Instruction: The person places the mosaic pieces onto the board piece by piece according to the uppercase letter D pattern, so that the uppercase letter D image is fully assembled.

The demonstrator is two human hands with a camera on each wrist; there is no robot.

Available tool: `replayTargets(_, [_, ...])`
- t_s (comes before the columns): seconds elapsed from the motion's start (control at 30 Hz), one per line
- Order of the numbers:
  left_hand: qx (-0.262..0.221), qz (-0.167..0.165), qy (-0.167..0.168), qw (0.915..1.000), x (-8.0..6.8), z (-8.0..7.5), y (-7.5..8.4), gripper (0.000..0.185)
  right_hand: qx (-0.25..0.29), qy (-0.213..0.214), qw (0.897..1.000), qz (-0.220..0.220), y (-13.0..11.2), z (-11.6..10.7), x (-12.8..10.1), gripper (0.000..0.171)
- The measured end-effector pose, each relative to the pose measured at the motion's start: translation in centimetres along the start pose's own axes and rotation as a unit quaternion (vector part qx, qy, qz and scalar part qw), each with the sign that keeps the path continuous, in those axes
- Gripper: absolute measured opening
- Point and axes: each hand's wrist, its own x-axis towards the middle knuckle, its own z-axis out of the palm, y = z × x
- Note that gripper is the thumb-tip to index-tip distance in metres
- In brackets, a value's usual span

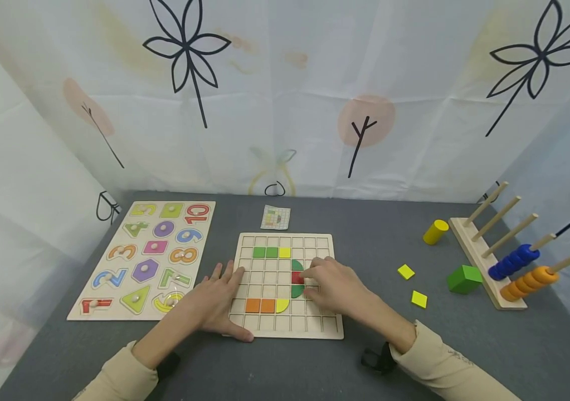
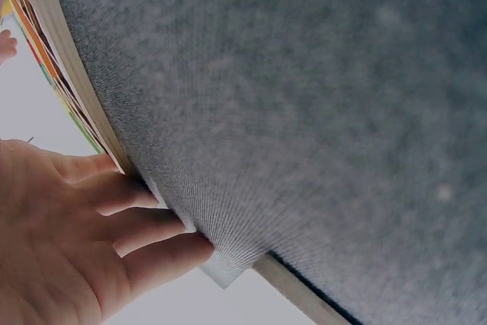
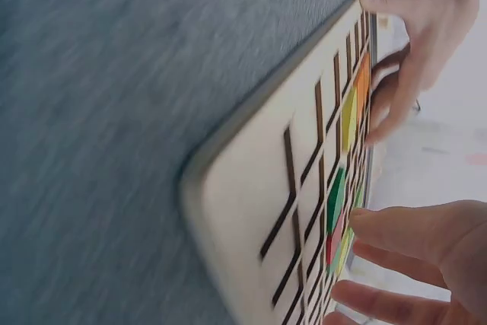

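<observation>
A wooden grid board [image 1: 267, 276] lies flat on the grey table. My left hand [image 1: 214, 301] rests along its left side, fingers spread and thumb at the front edge. My right hand [image 1: 337, 287] is over the board's right part, with fingertips at a red square [image 1: 296, 278] between two rounded green pieces [image 1: 297, 291]. In the right wrist view, the thumb and fingers reach toward the red square [image 3: 333, 247] fairly straight. Two green squares [image 1: 266, 252] and a yellow one [image 1: 285, 253] sit in an upper row; two orange squares [image 1: 260, 306] and a rounded yellow piece [image 1: 282, 305] sit lower.
A number-and-shape puzzle board [image 1: 129, 267] lies left. Behind the grid board is a small pattern card [image 1: 275, 217]. To the right are loose yellow squares [image 1: 419, 299], a yellow cylinder [image 1: 435, 231], a green block [image 1: 465, 279] and a peg stand [image 1: 487, 267] with blue and orange beads.
</observation>
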Motion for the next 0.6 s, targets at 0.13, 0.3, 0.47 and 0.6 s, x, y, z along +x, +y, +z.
replayTargets(0.13, [0.000, -0.001, -0.003, 1.0000, 0.0, -0.1, 0.1, 0.142, -0.013, 0.004, 1.000, 0.018, 1.5, -0.6, -1.0, 0.025])
replayTargets(0.3, [0.001, -0.004, -0.005, 1.0000, 0.0, -0.2, 0.2, 0.141, -0.023, 0.007, 0.999, 0.038, 3.2, -1.0, -2.4, 0.028])
replayTargets(0.47, [0.000, -0.006, -0.006, 1.0000, 0.0, -0.2, 0.3, 0.141, -0.033, 0.005, 0.997, 0.064, 4.3, -1.1, -3.4, 0.034])
replayTargets(0.6, [-0.001, -0.008, -0.008, 0.9999, 0.0, -0.2, 0.3, 0.141, -0.037, 0.007, 0.997, 0.067, 4.7, -1.1, -3.7, 0.035])
